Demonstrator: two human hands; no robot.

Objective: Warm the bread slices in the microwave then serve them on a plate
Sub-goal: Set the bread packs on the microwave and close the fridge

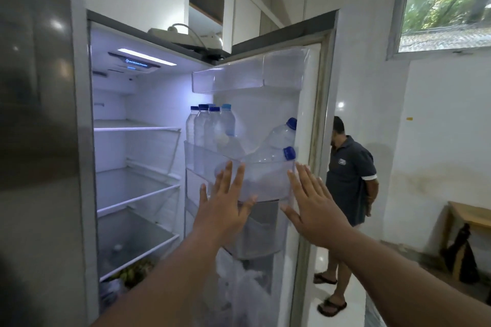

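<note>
Both hands were raised flat before the open fridge door (305, 125): left hand (225, 210) and right hand (313, 207), fingers straight and spread, nothing held, at the door shelf (265, 183) of water bottles (210, 127). No bread could be made out.

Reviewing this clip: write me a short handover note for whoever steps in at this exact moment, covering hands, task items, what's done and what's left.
Left hand: open, fingers straight, raised in front of the door bin; contact cannot be told.
Right hand: open, fingers straight, at the bin's right edge.
Both hold nothing.
Fridge door stands open; water bottles sit in the door bin, two tilted. The upper inner shelves look bare.
Bread, microwave and plate: none in view.
Done: nothing that shows beyond the fridge being open.
Left: find the bread, warm it, plate it.
A second person stands behind the door.
</note>
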